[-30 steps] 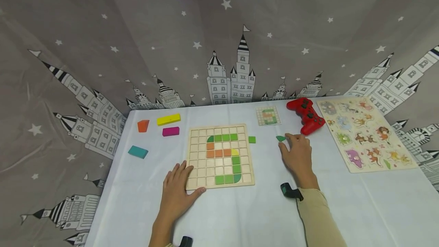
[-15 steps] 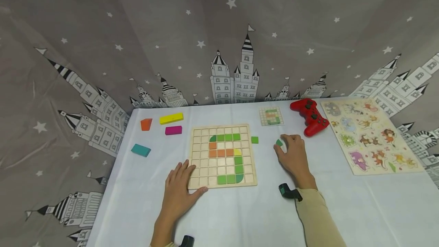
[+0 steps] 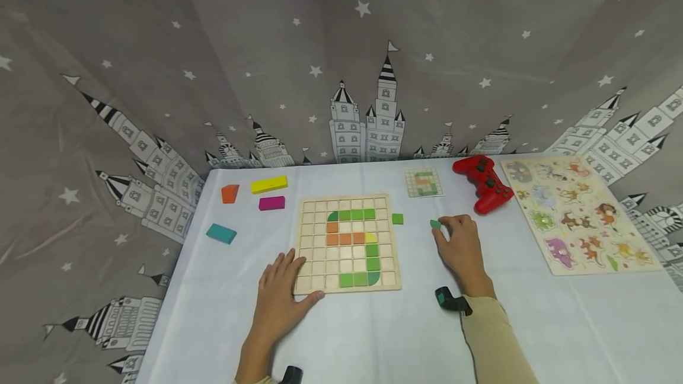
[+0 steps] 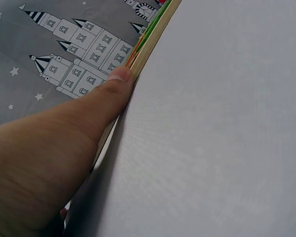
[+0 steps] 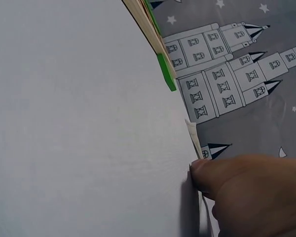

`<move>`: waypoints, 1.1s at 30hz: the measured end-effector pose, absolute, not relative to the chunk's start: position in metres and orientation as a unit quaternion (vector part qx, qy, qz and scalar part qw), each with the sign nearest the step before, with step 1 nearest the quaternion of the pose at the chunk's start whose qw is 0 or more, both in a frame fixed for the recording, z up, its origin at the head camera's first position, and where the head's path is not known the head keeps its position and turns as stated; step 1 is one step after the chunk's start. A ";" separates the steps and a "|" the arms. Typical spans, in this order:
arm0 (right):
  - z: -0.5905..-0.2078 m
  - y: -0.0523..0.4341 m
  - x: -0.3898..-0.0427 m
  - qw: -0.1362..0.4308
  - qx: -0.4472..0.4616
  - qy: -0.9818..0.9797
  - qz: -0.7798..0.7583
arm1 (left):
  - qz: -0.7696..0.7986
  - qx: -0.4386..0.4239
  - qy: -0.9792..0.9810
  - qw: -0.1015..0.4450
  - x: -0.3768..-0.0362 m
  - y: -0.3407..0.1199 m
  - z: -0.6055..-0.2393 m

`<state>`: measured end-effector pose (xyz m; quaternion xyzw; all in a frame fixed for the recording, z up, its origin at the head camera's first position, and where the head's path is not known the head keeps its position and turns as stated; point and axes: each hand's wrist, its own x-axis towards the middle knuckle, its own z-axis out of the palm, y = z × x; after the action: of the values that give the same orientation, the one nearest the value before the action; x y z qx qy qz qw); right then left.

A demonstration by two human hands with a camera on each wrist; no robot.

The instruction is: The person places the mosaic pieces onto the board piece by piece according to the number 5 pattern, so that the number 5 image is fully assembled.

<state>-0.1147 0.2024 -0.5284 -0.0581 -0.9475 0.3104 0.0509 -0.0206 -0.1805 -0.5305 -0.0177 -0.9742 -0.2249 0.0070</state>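
Observation:
A wooden grid board lies at the middle of the table, with green, orange and yellow tiles set in a 5-like figure. My left hand rests at its lower left corner, fingers spread. The left thumb lies along the board's front edge in the left wrist view. Right of the board, my right hand pinches a small rounded green tile between thumb and index finger, low over the cloth. The tile is hidden in the right wrist view. A green square tile lies beside the board's right edge.
Behind the board lies a small pattern card. A red game controller and an animal puzzle board are at the right. Yellow, magenta, orange and teal blocks lie at the left.
My right hand has taken the rounded green tile between thumb and finger and turned it slightly. The left hand stays at the board's corner. The head view has shifted a little.

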 end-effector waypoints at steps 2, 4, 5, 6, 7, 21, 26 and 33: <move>-0.529 0.199 -0.114 0.054 -0.048 -0.949 0.307 | -0.225 -0.016 -0.974 0.005 -0.020 -0.181 -0.530; -0.528 0.194 -0.112 0.055 -0.038 -0.951 0.303 | -0.225 -0.016 -0.974 0.005 -0.020 -0.181 -0.530; -0.526 0.191 -0.111 0.054 -0.029 -0.951 0.302 | -0.226 -0.017 -0.974 0.005 -0.020 -0.181 -0.530; -0.524 0.186 -0.109 0.052 -0.019 -0.952 0.303 | -0.227 -0.016 -0.974 0.004 -0.021 -0.182 -0.530; -0.523 0.181 -0.108 0.051 -0.005 -0.952 0.302 | -0.228 -0.016 -0.974 0.004 -0.021 -0.182 -0.529; -0.507 0.082 -0.073 0.108 0.244 -0.922 0.281 | -0.226 -0.018 -0.974 -0.006 -0.020 -0.182 -0.525; -0.510 0.048 -0.059 0.099 0.297 -0.915 0.253 | -0.227 -0.021 -0.974 -0.003 -0.020 -0.183 -0.525; -0.511 0.029 -0.049 0.088 0.305 -0.929 0.190 | -0.238 -0.024 -0.971 -0.001 -0.019 -0.185 -0.525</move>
<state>-0.0492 0.0291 -0.5105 0.3049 -0.9290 0.1902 0.0883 -0.0190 -0.1847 -0.5249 -0.0240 -0.9710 -0.2378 -0.0006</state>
